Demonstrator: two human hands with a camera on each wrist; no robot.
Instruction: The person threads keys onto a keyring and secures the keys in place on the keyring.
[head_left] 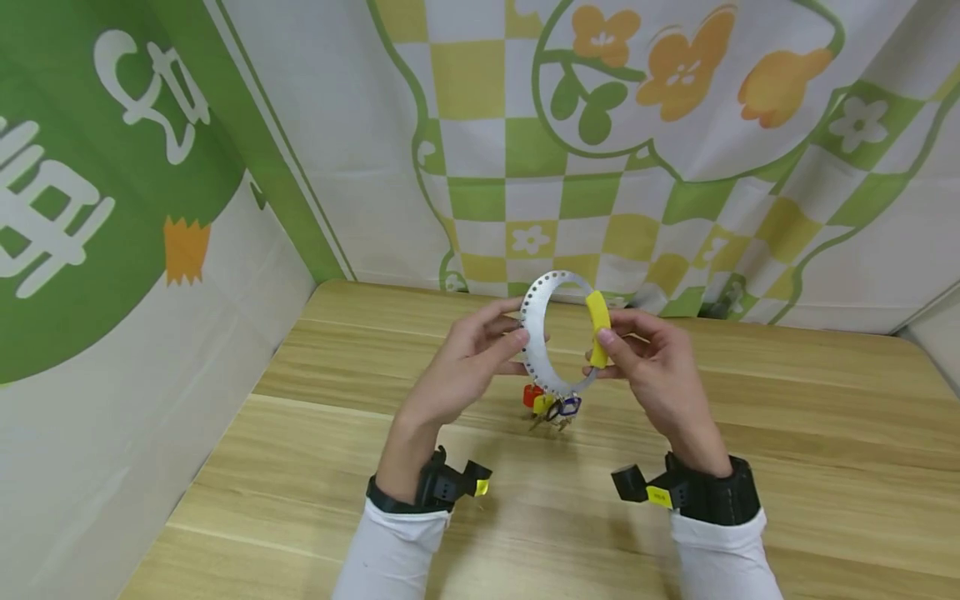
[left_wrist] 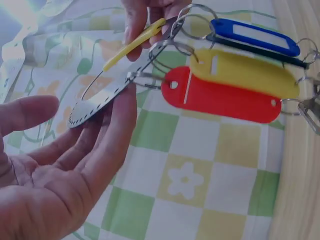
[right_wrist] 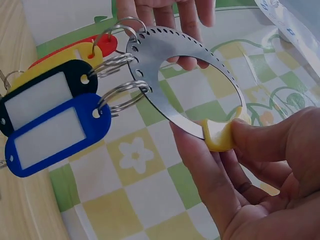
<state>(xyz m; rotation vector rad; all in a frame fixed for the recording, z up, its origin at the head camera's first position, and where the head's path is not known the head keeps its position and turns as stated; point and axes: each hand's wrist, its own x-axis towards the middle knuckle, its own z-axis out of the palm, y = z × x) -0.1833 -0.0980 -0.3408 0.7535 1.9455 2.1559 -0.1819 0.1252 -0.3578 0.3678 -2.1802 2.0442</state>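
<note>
Upright over the table, a large metal key ring (head_left: 534,337) has a row of small holes along its wide side and a yellow grip (head_left: 598,321). My right hand (head_left: 660,362) pinches that grip between thumb and fingers. At the opposite side, my left hand (head_left: 459,362) has its fingers extended behind the metal, and in the left wrist view its thumb stands apart from the ring. From the ring's lower edge hang a red key tag (left_wrist: 222,97), a yellow key tag (left_wrist: 245,72), a black key tag (right_wrist: 45,90) and a blue key tag (right_wrist: 60,135) on split rings, with keys below.
Beneath both hands lies a wood-grain table (head_left: 300,467). Behind it hangs a checked, flowered curtain (head_left: 532,150), close to the table's far edge. A green and white curtain (head_left: 112,350) runs along the left side. Each wrist wears a black camera strap (head_left: 431,483).
</note>
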